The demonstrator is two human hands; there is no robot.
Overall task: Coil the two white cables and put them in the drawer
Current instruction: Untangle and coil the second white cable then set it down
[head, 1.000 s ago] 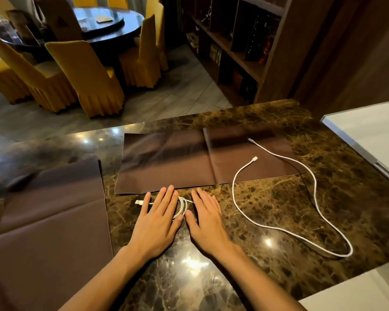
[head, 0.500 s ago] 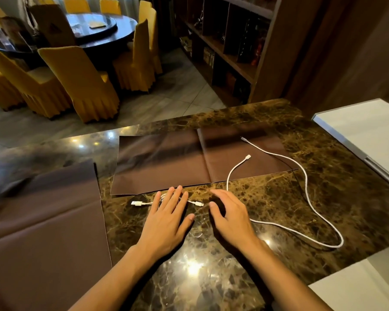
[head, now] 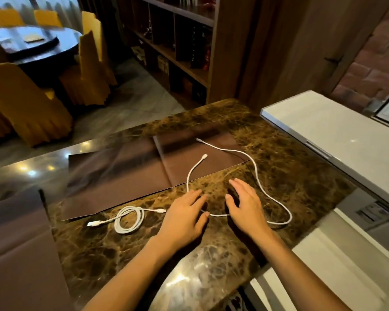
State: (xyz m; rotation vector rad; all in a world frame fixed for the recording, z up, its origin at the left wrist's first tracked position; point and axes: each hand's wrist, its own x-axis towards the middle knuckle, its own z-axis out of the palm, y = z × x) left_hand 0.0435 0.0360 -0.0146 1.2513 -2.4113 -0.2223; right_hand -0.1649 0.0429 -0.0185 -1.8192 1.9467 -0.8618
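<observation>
Coiled cable (head: pixel 128 219) beside brown mat (head: pixel 121 173); loose cable (head: pixel 259 187) under open, empty left hand (head: pixel 184 217) and right hand (head: pixel 245 204).

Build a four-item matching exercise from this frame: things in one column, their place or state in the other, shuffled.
Things:
1. coiled cable
2. loose cable
3. left hand
4. brown mat

States:
A. spread flat beyond both cables' near parts
B. wound in loops, lying left of both hands
C. sprawled uncoiled, both plugs on the mat
D. open, thumb at the loose cable

Pairs: 1-B, 2-C, 3-D, 4-A
</observation>
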